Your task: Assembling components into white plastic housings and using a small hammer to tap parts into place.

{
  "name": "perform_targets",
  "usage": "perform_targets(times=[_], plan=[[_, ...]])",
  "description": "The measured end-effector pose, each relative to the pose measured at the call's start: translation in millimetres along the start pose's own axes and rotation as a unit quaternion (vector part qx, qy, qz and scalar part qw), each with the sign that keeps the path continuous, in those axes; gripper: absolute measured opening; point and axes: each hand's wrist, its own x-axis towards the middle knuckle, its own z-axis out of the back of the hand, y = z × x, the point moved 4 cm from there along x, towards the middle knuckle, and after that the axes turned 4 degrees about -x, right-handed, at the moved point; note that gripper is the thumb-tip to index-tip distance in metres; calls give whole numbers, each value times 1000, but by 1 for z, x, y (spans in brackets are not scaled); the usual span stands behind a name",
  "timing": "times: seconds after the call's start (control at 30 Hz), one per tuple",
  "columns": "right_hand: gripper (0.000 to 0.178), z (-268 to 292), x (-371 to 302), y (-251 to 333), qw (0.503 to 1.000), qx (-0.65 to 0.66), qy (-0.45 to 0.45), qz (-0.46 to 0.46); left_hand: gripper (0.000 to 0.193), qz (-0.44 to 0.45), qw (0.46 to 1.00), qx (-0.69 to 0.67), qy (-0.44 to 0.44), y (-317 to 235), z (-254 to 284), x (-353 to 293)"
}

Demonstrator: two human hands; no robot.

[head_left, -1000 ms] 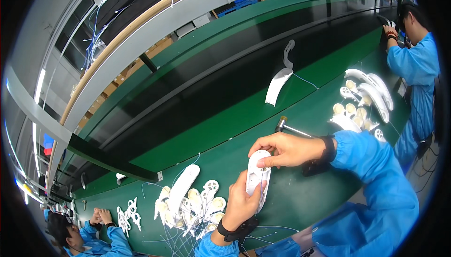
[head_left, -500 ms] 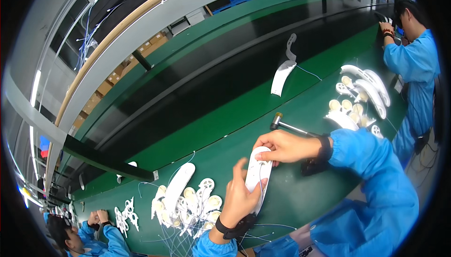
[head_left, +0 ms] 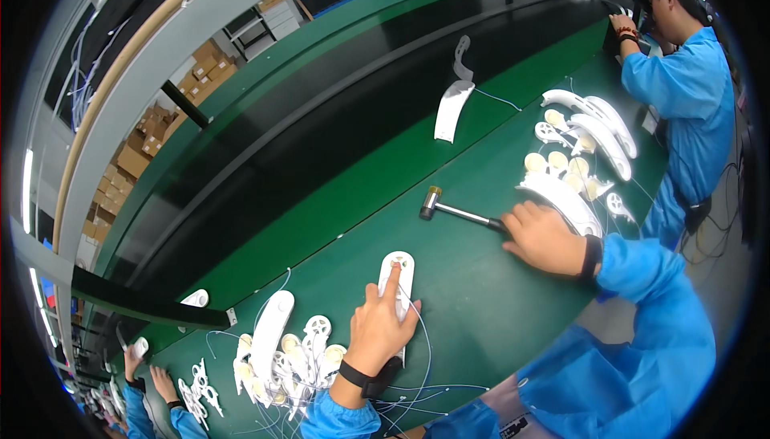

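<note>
A long white plastic shell (head_left: 405, 266) with a rounded end lies on the green table in front of me. My left hand (head_left: 375, 323) holds it down, the index finger stretched onto the holes near its far end and the thumb along its side. A thin pale cable (head_left: 430, 335) runs from the shell toward me. To the right, my right hand (head_left: 545, 238) has its fingers curled over the dark grip of a small mallet (head_left: 461, 213). The mallet still lies on the table, its double-faced head pointing left.
White shells and round-ended parts with cables form a pile (head_left: 293, 359) at left and another (head_left: 573, 166) at right. A lone curved shell (head_left: 455, 110) rests on the conveyor's edge. One co-worker (head_left: 682, 78) stands at far right; another's hands (head_left: 152, 375) show at lower left.
The shell, held up in both hands before, is now down on the table under my left hand. My right hand has let go of it and moved right to the mallet's grip.
</note>
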Motion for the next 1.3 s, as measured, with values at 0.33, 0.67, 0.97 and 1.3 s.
perform_targets(times=[0.33, 0.67, 0.97, 1.3], plan=[[20, 26, -31, 24, 883, 458, 16, -100, 70, -10, 1000, -21, -5, 7, -2, 4], [26, 5, -27, 45, 934, 334, 105, -79, 71, -25, 999, -20, -16, 10, -7, 10], [30, 28, 26, 25, 989, 142, -43, 26, 75, -83, 995, 57, 22, 45, 34, 35], [60, -39, 202, -131, 925, 206, -52, -314, 64, -179, 931, 198, -248, 82, 166, 107]])
